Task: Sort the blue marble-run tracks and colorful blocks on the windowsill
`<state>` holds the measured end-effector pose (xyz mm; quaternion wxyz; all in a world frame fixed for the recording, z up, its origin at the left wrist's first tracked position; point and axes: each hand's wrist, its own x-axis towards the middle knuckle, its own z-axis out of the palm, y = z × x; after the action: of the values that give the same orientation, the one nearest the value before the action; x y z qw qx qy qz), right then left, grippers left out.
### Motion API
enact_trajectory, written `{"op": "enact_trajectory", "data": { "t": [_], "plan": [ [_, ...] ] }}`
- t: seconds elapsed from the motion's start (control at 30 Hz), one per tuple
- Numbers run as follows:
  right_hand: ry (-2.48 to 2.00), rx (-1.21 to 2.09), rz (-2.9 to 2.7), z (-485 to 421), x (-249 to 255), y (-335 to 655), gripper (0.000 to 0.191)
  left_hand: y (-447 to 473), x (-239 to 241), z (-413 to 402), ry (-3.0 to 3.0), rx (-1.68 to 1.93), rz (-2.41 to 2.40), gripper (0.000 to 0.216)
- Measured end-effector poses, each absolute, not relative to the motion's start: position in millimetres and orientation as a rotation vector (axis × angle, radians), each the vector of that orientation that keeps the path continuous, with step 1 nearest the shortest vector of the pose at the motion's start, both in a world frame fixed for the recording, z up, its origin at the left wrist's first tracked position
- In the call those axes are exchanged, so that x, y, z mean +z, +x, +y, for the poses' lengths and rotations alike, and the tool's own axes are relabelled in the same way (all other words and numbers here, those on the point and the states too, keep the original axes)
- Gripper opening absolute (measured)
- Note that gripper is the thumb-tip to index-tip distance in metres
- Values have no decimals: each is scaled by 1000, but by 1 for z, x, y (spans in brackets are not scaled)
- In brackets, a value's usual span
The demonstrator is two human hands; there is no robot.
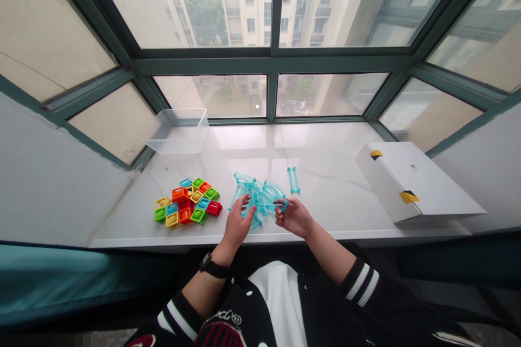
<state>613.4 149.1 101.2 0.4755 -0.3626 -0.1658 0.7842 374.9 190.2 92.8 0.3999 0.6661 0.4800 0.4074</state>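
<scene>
A heap of clear teal curved track pieces [260, 195] lies near the front edge of the white window sill [325, 173]. My left hand [237, 222] rests at the heap's left side, fingers curled around one teal piece. My right hand [293, 217] sits at the heap's right side and pinches another teal piece between thumb and fingers. A single straight teal piece [293, 179] lies apart, just behind my right hand. A black watch is on my left wrist.
A cluster of coloured square tiles [186, 207] lies left of my hands. A clear plastic tub [179, 130] stands at the back left by the window. A white cardboard box [411, 181] sits at the right.
</scene>
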Motion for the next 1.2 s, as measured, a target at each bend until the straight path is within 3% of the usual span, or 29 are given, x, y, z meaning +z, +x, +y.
{"op": "enact_trajectory", "data": {
  "t": [0.13,0.43,0.73,1.2],
  "plan": [
    [-876,1996,-445,142,100,612,35,374,107,195,1279,1098,1131,59],
    [-881,1971,-626,135,97,610,35,369,119,197,1098,1190,1112,51],
    [-1198,1269,-1268,130,101,624,54,382,124,196,991,1172,986,44],
    [-1351,664,-1501,106,90,675,48,393,133,184,966,874,779,62]
  ]
}}
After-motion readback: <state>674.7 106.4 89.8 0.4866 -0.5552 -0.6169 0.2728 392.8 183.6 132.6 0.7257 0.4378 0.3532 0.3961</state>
